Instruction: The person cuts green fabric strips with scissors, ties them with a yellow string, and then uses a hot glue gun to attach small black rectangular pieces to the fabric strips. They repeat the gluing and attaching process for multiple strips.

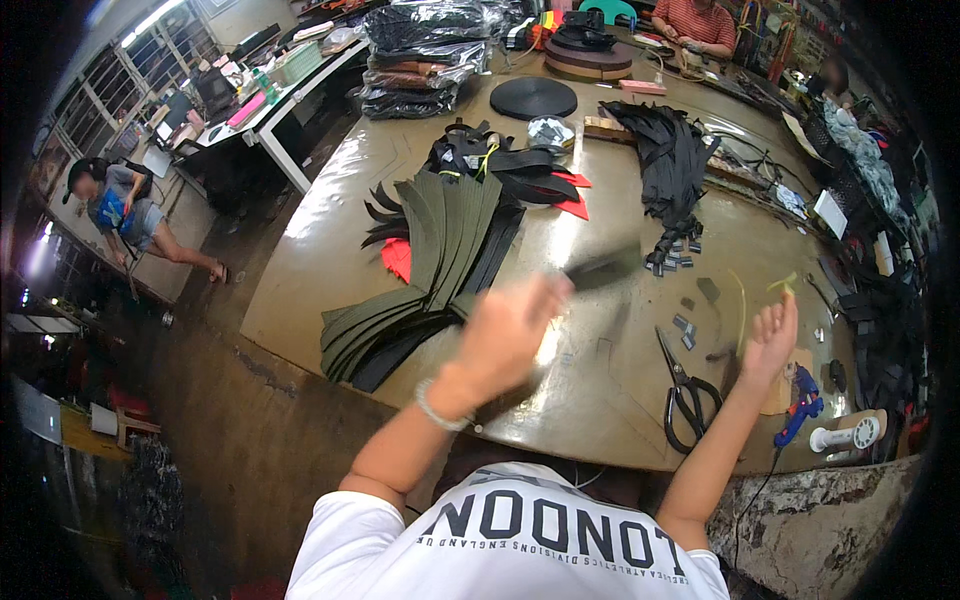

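Observation:
My left hand (512,325), blurred by motion, is over the table just right of a fanned bundle of olive-green webbing strips (440,240). From its fingertips a smeared dark strip of webbing (605,270) reaches to the right. Black strips (385,365) lie under the green ones. On the right side, my right hand (770,338) is raised with its fingers closed on a thin yellow string (786,284). Black-handled scissors (685,395) lie open on the table between my arms, nearest my right forearm.
A blue glue gun (800,408) and a white spool (848,434) stand near the right edge. Small dark buckles (684,330) lie beside black straps (665,170). A webbing roll (533,98) and plastic-wrapped stacks (420,60) are farther back. One person (125,205) sits left; another (693,25) works across the table.

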Tool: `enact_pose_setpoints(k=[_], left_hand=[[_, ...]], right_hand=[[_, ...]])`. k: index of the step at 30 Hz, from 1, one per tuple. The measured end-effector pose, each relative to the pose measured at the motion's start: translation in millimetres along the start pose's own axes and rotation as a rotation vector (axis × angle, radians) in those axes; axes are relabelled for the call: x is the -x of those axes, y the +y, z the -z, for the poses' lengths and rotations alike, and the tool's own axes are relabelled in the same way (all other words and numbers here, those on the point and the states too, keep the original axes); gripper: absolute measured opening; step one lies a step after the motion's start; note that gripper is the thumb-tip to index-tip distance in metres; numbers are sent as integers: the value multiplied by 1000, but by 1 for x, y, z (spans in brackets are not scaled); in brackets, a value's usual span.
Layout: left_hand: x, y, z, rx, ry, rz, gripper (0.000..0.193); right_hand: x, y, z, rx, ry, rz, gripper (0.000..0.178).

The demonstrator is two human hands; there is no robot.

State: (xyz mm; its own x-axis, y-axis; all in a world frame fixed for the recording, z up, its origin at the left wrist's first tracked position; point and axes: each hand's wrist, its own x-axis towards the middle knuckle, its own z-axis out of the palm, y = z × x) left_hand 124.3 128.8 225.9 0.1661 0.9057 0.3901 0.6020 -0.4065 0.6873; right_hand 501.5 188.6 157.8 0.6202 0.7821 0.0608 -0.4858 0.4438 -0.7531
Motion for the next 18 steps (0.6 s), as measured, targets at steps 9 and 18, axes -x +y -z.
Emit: enact_pose_setpoints(k=[9,18], left_hand=[[11,-4,134,-946,189,523,68],[49,-115,67,-873,-83,207,78]], right_hand=[[47,22,-46,602,-270,77,17],[85,55,-68,914,-578,165,23]])
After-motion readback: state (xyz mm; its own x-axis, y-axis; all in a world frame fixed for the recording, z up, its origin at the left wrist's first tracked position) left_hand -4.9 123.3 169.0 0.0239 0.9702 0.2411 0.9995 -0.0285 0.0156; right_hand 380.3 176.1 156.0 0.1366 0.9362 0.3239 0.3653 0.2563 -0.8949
